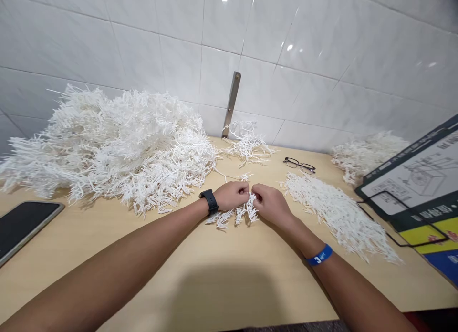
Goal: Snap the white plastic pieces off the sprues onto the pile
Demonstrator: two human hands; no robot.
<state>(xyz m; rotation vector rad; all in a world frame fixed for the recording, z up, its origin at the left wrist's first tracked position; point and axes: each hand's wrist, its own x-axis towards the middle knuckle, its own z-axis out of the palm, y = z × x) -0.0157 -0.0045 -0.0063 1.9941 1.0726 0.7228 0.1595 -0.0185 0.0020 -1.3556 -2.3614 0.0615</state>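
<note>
My left hand (232, 195), with a black watch on its wrist, is closed on a white branched plastic piece (240, 216) near the middle of the table. Close beside it, my right hand (270, 204) pinches the same piece at its right end. Its small twigs hang below and between my fingers. To the left rises a large heap of white branched pieces (132, 150). A flatter pile of small white pieces (332, 210) lies right of my right hand. Behind my hands, a few bare white stems (248, 143) rest near the wall.
A phone (26, 224) lies at the left edge of the wooden table (143, 284). Glasses (299, 165) sit behind the right pile. A printed box (415, 174) with a black wire loop stands at the right, before another white heap (368, 153). A metal bracket (232, 103) is against the tiled wall.
</note>
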